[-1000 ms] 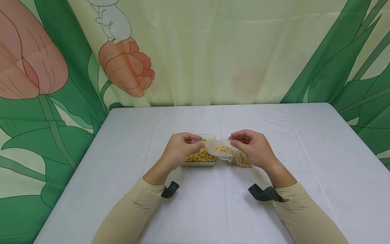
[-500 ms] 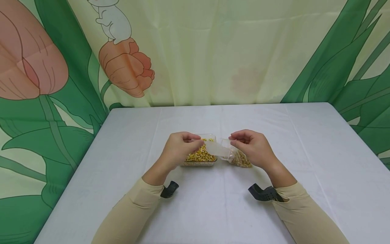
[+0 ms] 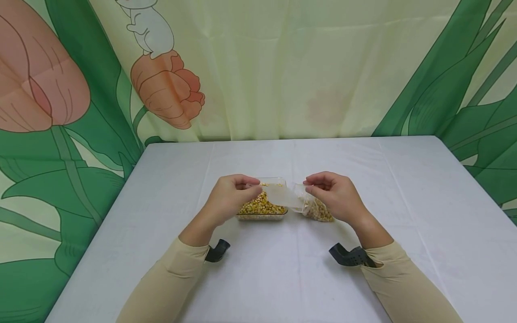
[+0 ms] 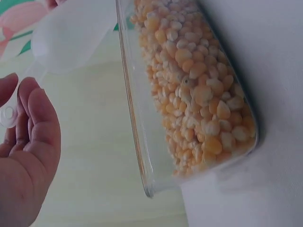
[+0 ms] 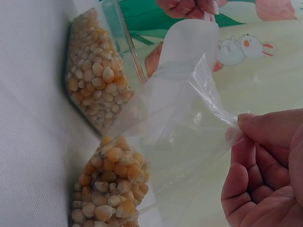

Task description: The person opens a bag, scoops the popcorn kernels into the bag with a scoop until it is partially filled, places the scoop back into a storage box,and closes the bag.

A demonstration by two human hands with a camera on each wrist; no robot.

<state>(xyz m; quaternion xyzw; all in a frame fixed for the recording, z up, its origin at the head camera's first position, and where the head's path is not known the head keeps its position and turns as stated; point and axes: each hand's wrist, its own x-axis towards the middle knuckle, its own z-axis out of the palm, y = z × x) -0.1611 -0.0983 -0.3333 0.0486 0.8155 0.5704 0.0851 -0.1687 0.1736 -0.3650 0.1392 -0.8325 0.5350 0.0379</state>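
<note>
My left hand grips the handle of a translucent white scoop, tilted with its front end at the mouth of a clear plastic bag. No kernels show on the scoop in the head view. Corn kernels fill the lower part of the bag, which stands on the table. Between thumb and fingertips, my right hand pinches the bag's upper edge and holds its mouth up. Beneath the scoop and left hand is a glass container of corn kernels, partly hidden in the head view.
A white cloth covers the table. Behind its far edge hangs a curtain printed with flowers and a rabbit. A black wrist mount sits at the left sleeve, and another black mount at the right one.
Kernels seen on the scoop a second ago are gone from it. The scoop has tipped toward the bag, then drawn slightly left with my left hand; the container shows slightly farther left. My right hand stays put.
</note>
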